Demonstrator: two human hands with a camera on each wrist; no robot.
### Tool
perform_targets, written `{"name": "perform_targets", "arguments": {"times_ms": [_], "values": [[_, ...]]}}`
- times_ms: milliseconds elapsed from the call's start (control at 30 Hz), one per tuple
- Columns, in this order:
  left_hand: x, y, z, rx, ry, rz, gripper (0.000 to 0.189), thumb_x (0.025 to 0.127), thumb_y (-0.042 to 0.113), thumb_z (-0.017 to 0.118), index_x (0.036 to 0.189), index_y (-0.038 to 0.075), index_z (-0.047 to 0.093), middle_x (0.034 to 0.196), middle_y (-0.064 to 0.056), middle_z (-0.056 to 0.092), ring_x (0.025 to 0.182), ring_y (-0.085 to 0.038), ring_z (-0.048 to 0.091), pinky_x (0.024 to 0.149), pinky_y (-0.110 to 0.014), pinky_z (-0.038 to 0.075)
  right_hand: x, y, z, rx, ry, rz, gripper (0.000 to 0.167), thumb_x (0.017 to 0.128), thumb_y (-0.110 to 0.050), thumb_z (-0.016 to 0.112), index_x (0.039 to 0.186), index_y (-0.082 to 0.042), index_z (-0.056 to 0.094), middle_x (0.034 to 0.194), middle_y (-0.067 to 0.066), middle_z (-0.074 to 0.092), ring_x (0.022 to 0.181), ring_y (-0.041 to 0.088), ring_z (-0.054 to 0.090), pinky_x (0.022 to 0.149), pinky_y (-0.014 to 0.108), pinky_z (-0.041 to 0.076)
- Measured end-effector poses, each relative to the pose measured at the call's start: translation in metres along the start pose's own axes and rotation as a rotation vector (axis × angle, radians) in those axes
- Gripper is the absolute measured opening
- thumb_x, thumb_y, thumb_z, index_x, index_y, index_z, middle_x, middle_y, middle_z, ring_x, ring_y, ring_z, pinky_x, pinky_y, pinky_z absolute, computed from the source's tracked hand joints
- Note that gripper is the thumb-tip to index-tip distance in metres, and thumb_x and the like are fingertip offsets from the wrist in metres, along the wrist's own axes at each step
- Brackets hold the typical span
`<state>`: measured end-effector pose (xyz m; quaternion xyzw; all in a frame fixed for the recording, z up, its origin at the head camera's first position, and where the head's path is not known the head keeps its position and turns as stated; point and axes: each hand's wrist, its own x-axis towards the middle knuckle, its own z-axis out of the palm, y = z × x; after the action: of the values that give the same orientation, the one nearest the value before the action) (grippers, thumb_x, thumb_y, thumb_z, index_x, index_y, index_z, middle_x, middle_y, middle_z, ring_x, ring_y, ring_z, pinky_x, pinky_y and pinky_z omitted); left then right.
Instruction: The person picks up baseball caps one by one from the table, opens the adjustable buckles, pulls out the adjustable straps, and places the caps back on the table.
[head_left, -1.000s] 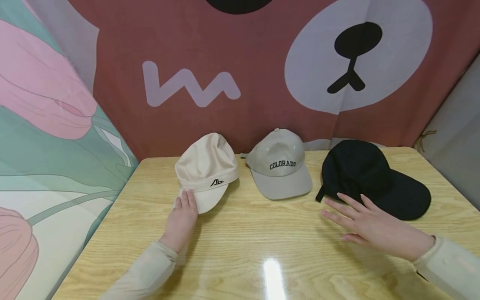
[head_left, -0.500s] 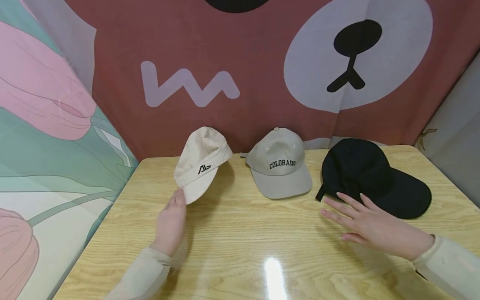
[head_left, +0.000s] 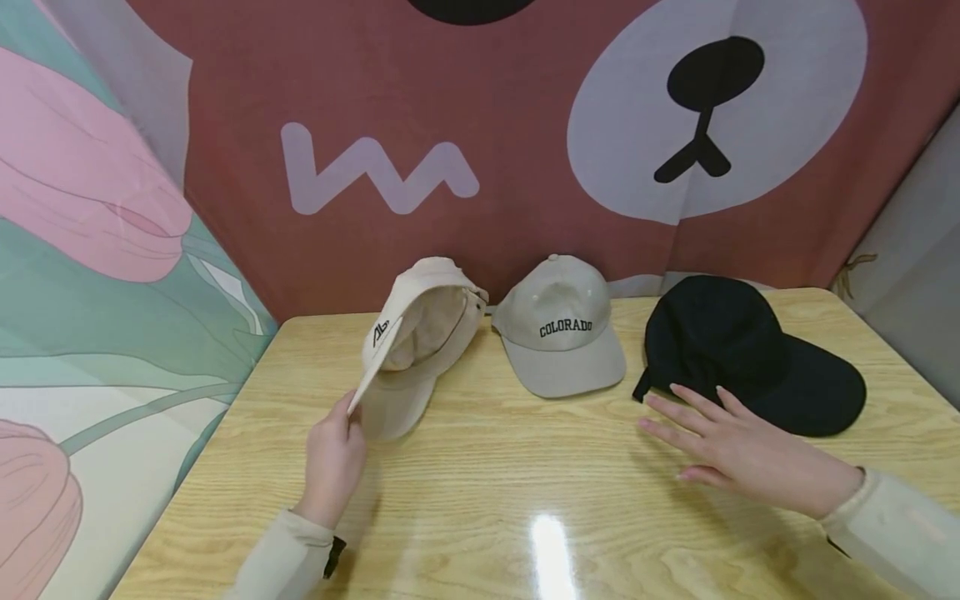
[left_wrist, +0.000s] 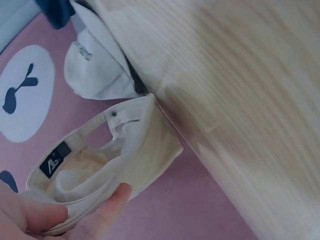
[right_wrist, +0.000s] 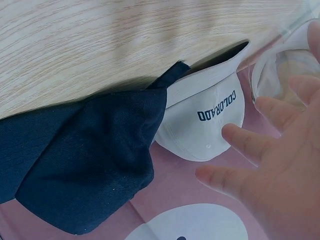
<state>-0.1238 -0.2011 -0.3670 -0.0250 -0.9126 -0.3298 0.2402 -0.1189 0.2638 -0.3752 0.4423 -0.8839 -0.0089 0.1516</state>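
My left hand [head_left: 332,458] pinches a cream baseball cap [head_left: 431,321] by the brim, thumb on one face and fingers on the other. The cap is tipped up, so its inside, back strap opening and a dark inner label [left_wrist: 55,159] show. My right hand [head_left: 753,454] has its fingers spread and holds nothing. It hovers in front of a black long-billed cap [head_left: 712,346]; whether a fingertip touches that cap, I cannot tell. Between the two hands, a grey cap [head_left: 558,308] lettered COLORADO sits on the table, its brim facing me.
The caps are at the far side of a light wood table [head_left: 480,483]. Close behind it hangs a reddish-brown cloth [head_left: 517,150] with a printed cartoon face. A flower-print cloth [head_left: 90,167] borders the left side.
My left hand has lifted the cream cap's brim and turned the cap from logo facing me to its inside showing. My right hand and the other two caps have stayed put.
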Motion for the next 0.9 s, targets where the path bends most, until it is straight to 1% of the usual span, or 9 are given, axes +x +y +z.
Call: {"name": "perform_targets", "arguments": {"times_ms": [100, 200, 267, 367, 433, 500, 633, 733, 900], "values": [[-0.003, 0.004, -0.001, -0.107, -0.010, -0.063, 0.023, 0.095, -0.010, 0.048, 0.114, -0.016, 0.060, 0.104, -0.035, 0.064, 0.057, -0.023, 0.047, 0.053, -0.034, 0.044, 0.000, 0.000, 0.000, -0.003, 0.001, -0.002, 0.070, 0.086, -0.048, 0.066, 0.146, -0.022, 0.043, 0.156, 0.002, 0.030, 0.146, 0.010, -0.004, 0.085, 0.063, 0.046], [-0.006, 0.008, -0.001, -0.216, -0.003, -0.099, 0.022, 0.096, -0.009, 0.047, 0.111, -0.018, 0.060, 0.109, -0.035, 0.062, 0.075, -0.031, 0.061, 0.065, -0.042, 0.051, 0.001, -0.001, 0.000, -0.004, 0.003, -0.003, 0.072, 0.084, -0.046, 0.068, 0.147, -0.022, 0.042, 0.155, 0.002, 0.031, 0.147, 0.017, 0.006, 0.085, 0.063, 0.046], [-0.008, 0.011, -0.001, -0.295, -0.003, -0.132, 0.024, 0.097, -0.008, 0.046, 0.113, -0.019, 0.060, 0.110, -0.035, 0.062, 0.087, -0.035, 0.063, 0.072, -0.043, 0.054, 0.002, -0.001, -0.001, -0.004, 0.003, -0.003, 0.073, 0.084, -0.046, 0.069, 0.148, -0.023, 0.040, 0.156, 0.002, 0.030, 0.146, 0.022, 0.015, 0.086, 0.063, 0.045], [-0.012, 0.015, -0.001, -0.409, -0.025, -0.189, 0.027, 0.098, -0.005, 0.045, 0.118, -0.019, 0.057, 0.110, -0.034, 0.062, 0.095, -0.037, 0.064, 0.073, -0.032, 0.056, 0.003, -0.001, -0.002, 0.003, 0.000, -0.001, 0.076, 0.085, -0.046, 0.068, 0.151, -0.026, 0.035, 0.158, -0.001, 0.025, 0.145, 0.024, 0.019, 0.086, 0.063, 0.045], [-0.013, 0.017, -0.002, -0.460, -0.048, -0.220, 0.029, 0.099, -0.004, 0.044, 0.122, -0.019, 0.055, 0.110, -0.033, 0.062, 0.095, -0.036, 0.064, 0.071, -0.023, 0.054, 0.005, -0.001, -0.002, 0.006, 0.003, -0.004, 0.079, 0.085, -0.045, 0.069, 0.152, -0.028, 0.032, 0.160, -0.002, 0.021, 0.147, 0.021, 0.011, 0.086, 0.064, 0.045], [-0.015, 0.019, -0.002, -0.484, -0.069, -0.232, 0.031, 0.100, -0.002, 0.044, 0.125, -0.019, 0.053, 0.112, -0.033, 0.061, 0.097, -0.037, 0.064, 0.071, -0.021, 0.054, 0.005, -0.001, -0.003, 0.009, 0.003, -0.005, 0.080, 0.086, -0.046, 0.067, 0.153, -0.030, 0.028, 0.161, -0.004, 0.017, 0.147, 0.016, 0.003, 0.085, 0.064, 0.045], [-0.019, 0.022, -0.001, -0.491, -0.095, -0.254, 0.032, 0.101, -0.001, 0.043, 0.126, -0.018, 0.051, 0.112, -0.033, 0.061, 0.097, -0.034, 0.065, 0.072, -0.021, 0.054, 0.007, -0.001, -0.003, 0.014, -0.011, -0.006, 0.070, 0.090, -0.051, 0.059, 0.151, -0.026, 0.035, 0.161, -0.004, 0.016, 0.147, 0.013, -0.001, 0.086, 0.065, 0.044], [-0.021, 0.025, 0.000, -0.510, -0.102, -0.277, 0.032, 0.100, -0.001, 0.045, 0.127, -0.018, 0.051, 0.112, -0.032, 0.062, 0.092, -0.020, 0.066, 0.071, -0.020, 0.054, 0.008, -0.003, -0.003, 0.029, -0.034, 0.011, 0.066, 0.091, -0.052, 0.057, 0.147, -0.022, 0.041, 0.160, -0.002, 0.019, 0.147, 0.017, 0.007, 0.088, 0.065, 0.043], [-0.025, 0.031, 0.000, -0.534, -0.093, -0.316, 0.032, 0.100, 0.000, 0.047, 0.126, -0.018, 0.052, 0.107, -0.029, 0.064, 0.079, -0.001, 0.061, 0.067, -0.020, 0.052, 0.013, -0.007, -0.005, 0.054, -0.088, 0.067, 0.073, 0.089, -0.050, 0.061, 0.150, -0.020, 0.035, 0.157, 0.006, 0.028, 0.141, 0.031, 0.028, 0.092, 0.064, 0.041]]}}
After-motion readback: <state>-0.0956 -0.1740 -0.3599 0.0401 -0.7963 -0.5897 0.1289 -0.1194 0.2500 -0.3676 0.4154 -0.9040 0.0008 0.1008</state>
